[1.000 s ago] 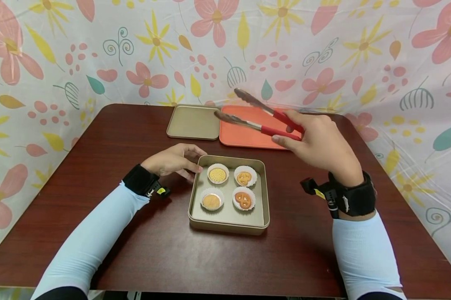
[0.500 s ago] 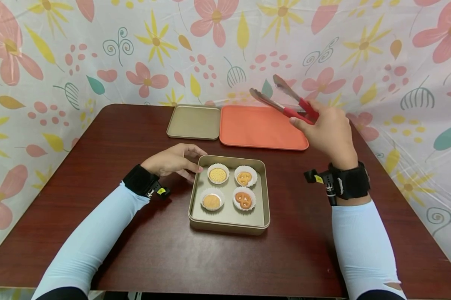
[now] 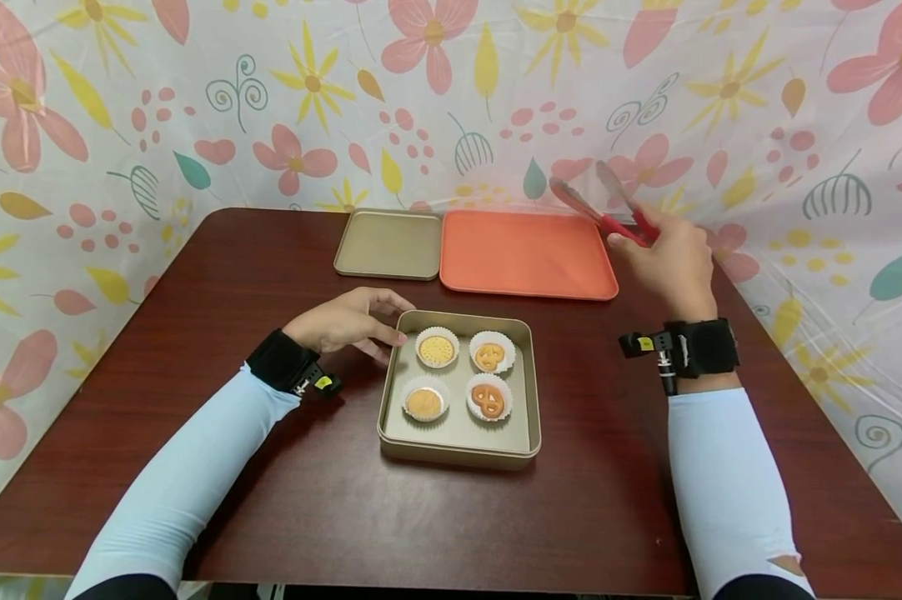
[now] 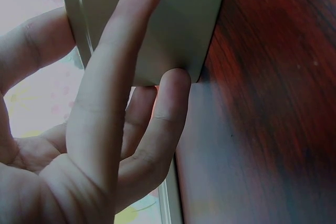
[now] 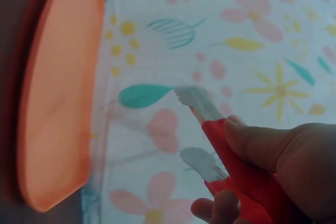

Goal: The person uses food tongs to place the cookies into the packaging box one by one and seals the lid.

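A square gold tin [image 3: 522, 400] holds several white paper cups. Two cups hold pretzels [image 3: 487, 401], one a dotted yellow round cracker [image 3: 436, 351], another a plain round biscuit [image 3: 424, 404]. My left hand [image 3: 346, 323] touches the tin's back left corner; in the left wrist view, extended fingers [image 4: 107, 82] lie against its side wall [image 4: 178, 24]. My right hand [image 3: 672, 260] grips red-handled tongs [image 3: 616, 225], raised beyond the right end of the orange tray [image 3: 526, 254]. The tongs' arms are spread, with nothing between their tips, as the right wrist view also shows.
A flat gold lid or tray [image 3: 388, 244] lies at the back of the brown table [image 3: 271, 500], against the orange tray's left side. Behind the table hangs a floral cloth [image 3: 218, 100].
My right hand has carried the tongs to the right, away from above the orange tray, uncovering the tray. My left hand and the tin have stayed in place.
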{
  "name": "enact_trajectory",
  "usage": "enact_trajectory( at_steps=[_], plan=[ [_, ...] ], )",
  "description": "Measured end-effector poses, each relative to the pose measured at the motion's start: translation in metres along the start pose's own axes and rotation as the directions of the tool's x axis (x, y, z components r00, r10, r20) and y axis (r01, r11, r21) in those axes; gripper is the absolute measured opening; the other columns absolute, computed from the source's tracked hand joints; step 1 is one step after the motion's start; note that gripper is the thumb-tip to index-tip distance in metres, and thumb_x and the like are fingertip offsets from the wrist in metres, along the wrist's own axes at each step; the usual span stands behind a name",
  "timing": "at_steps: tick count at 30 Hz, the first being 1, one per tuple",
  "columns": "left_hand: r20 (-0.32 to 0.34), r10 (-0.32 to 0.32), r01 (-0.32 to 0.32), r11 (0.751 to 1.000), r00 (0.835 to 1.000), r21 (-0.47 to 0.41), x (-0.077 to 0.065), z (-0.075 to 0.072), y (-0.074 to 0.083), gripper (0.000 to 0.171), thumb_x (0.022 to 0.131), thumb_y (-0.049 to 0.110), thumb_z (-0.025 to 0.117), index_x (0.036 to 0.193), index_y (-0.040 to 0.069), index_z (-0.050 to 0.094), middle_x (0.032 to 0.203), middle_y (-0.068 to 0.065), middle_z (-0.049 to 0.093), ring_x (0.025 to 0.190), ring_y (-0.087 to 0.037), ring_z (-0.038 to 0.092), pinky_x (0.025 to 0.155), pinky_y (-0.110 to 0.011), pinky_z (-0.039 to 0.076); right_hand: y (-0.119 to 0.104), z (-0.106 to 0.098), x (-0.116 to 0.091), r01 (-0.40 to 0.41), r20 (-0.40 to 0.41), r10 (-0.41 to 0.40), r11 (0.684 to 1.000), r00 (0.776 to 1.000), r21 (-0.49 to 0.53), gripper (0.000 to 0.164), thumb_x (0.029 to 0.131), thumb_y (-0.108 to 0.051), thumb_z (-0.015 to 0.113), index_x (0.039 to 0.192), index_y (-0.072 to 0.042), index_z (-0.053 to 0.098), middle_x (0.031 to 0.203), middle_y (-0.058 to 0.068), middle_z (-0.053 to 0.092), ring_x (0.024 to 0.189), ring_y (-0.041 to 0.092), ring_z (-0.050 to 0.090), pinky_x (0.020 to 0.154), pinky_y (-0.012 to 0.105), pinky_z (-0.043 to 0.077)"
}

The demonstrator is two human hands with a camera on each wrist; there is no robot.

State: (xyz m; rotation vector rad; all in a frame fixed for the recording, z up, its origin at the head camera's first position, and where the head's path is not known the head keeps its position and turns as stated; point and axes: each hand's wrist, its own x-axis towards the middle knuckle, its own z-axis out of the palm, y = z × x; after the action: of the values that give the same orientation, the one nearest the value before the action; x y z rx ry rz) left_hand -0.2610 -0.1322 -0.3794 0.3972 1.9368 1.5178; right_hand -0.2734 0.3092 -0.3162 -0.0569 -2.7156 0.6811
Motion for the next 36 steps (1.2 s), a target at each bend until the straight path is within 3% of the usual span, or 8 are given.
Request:
enact_trajectory(
  at_steps=[2, 9, 14, 17, 22, 28, 32, 36],
  plan=[
    [-0.002, 0.001, -0.001, 1.000, 1.000, 0.002, 0.000, 0.000, 0.000, 0.059, 0.090, -0.006, 0.073, 0.143, -0.003, 0.048, 0.144, -0.024, 0.047, 0.102, -0.036, 0.067, 0.082, -0.051, 0.063, 0.007, 0.003, 0.002, -0.033, -0.011, 0.033, 0.999, 0.999, 0.000, 0.068, 0.096, -0.055, 0.064, 0.156, -0.030, 0.043, 0.119, 0.025, 0.065, 0.087, 0.042, 0.054, 0.066, 0.052, 0.044],
    [-0.013, -0.010, 0.010, 1.000, 1.000, -0.003, 0.001, 0.000, -0.001, 0.059, 0.090, -0.006, 0.074, 0.143, -0.002, 0.049, 0.145, -0.022, 0.047, 0.101, -0.035, 0.067, 0.081, -0.051, 0.063, 0.033, 0.014, 0.006, -0.083, -0.005, 0.083, 0.995, 0.997, 0.053, 0.063, 0.100, -0.048, 0.062, 0.153, -0.017, 0.049, 0.133, 0.030, 0.060, 0.111, 0.053, 0.051, 0.090, 0.066, 0.041],
    [-0.010, -0.010, 0.010, 1.000, 1.000, -0.001, 0.001, 0.000, -0.001, 0.058, 0.090, -0.006, 0.073, 0.143, -0.002, 0.049, 0.144, -0.022, 0.048, 0.103, -0.036, 0.066, 0.081, -0.051, 0.063, 0.047, 0.018, 0.006, -0.108, 0.087, 0.103, 0.993, 0.991, 0.056, 0.054, 0.106, -0.043, 0.053, 0.147, -0.008, 0.055, 0.118, 0.028, 0.065, 0.091, 0.040, 0.053, 0.066, 0.046, 0.043],
    [-0.005, -0.011, 0.011, 1.000, 1.000, -0.007, 0.000, 0.000, -0.001, 0.058, 0.090, -0.007, 0.072, 0.143, -0.002, 0.049, 0.144, -0.023, 0.048, 0.106, -0.037, 0.065, 0.082, -0.051, 0.063, 0.053, 0.021, 0.006, -0.133, 0.129, 0.126, 0.990, 0.984, 0.046, 0.054, 0.107, -0.042, 0.050, 0.147, -0.005, 0.055, 0.119, 0.028, 0.065, 0.089, 0.038, 0.051, 0.064, 0.043, 0.040],
    [-0.005, -0.004, 0.003, 1.000, 1.000, -0.010, 0.000, 0.000, 0.001, 0.058, 0.090, -0.007, 0.073, 0.142, -0.003, 0.049, 0.144, -0.023, 0.048, 0.105, -0.037, 0.065, 0.082, -0.051, 0.063, 0.060, 0.023, 0.007, -0.176, 0.170, 0.172, 0.984, 0.970, 0.008, 0.056, 0.107, -0.040, 0.048, 0.147, 0.000, 0.053, 0.130, 0.033, 0.059, 0.105, 0.048, 0.051, 0.086, 0.060, 0.043],
    [-0.004, -0.001, 0.001, 1.000, 1.000, -0.003, 0.002, 0.001, 0.002, 0.058, 0.090, -0.006, 0.073, 0.142, -0.002, 0.049, 0.145, -0.022, 0.046, 0.105, -0.037, 0.066, 0.081, -0.051, 0.063, 0.070, 0.025, 0.007, -0.218, 0.198, 0.219, 0.976, 0.955, -0.026, 0.056, 0.108, -0.037, 0.047, 0.147, 0.003, 0.051, 0.139, 0.038, 0.050, 0.121, 0.061, 0.042, 0.105, 0.071, 0.031],
    [-0.003, -0.004, 0.004, 1.000, 1.000, -0.018, 0.001, 0.000, -0.002, 0.058, 0.090, -0.007, 0.073, 0.142, -0.002, 0.049, 0.146, -0.022, 0.045, 0.104, -0.038, 0.066, 0.082, -0.052, 0.063, 0.075, 0.032, 0.007, -0.246, 0.220, 0.244, 0.969, 0.944, -0.018, 0.056, 0.107, -0.038, 0.048, 0.146, 0.003, 0.051, 0.135, 0.036, 0.052, 0.117, 0.059, 0.043, 0.101, 0.070, 0.033],
    [0.004, 0.000, 0.000, 1.000, 1.000, -0.025, 0.001, 0.001, -0.002, 0.057, 0.090, -0.007, 0.072, 0.142, -0.003, 0.049, 0.146, -0.022, 0.046, 0.103, -0.039, 0.067, 0.082, -0.053, 0.063, 0.079, 0.034, 0.004, -0.278, 0.230, 0.271, 0.961, 0.935, -0.003, 0.055, 0.107, -0.038, 0.050, 0.142, 0.003, 0.056, 0.121, 0.031, 0.056, 0.103, 0.049, 0.046, 0.082, 0.058, 0.041]
  ],
)
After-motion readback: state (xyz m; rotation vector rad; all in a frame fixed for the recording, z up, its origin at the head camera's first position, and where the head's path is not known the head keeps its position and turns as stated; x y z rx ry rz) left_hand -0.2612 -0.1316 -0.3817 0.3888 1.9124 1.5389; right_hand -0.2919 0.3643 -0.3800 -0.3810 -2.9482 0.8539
